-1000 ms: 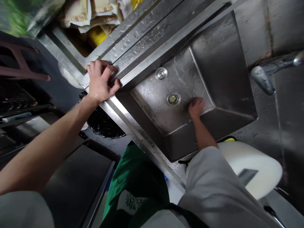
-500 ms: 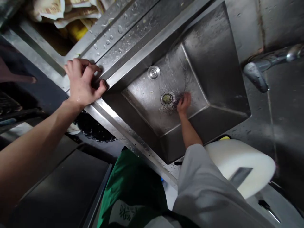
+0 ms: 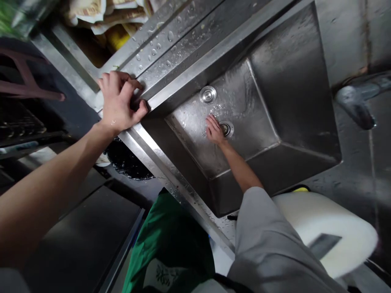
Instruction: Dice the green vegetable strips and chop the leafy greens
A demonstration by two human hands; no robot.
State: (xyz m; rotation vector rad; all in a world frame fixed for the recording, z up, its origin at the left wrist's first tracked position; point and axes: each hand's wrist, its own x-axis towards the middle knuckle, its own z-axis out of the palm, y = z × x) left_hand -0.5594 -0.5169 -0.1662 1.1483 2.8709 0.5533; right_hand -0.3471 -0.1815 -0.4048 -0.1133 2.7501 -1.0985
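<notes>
My left hand [image 3: 120, 99] rests on the metal rim at the sink's left corner, its fingers bent and spread over the edge. Down in the steel sink [image 3: 244, 101], my right hand [image 3: 214, 129] lies near the bottom with its fingers stretched out and nothing visible in them. It is just left of the open drain hole [image 3: 226, 128]. A round metal strainer [image 3: 208, 94] sits on the sink floor above that hand. Thin water and small bits show around the fingers.
A faucet [image 3: 359, 99] reaches in from the right. Below it stands a thick round white block [image 3: 330, 228] with a dark blade-like piece on it. Packages [image 3: 100, 14] fill an opening at the upper left. A black bag [image 3: 130, 160] lies under the left rim.
My right hand has moved left across the sink floor, from the right side of the drain to its left. The greenish bits over the drain show less. The view has shifted slightly.
</notes>
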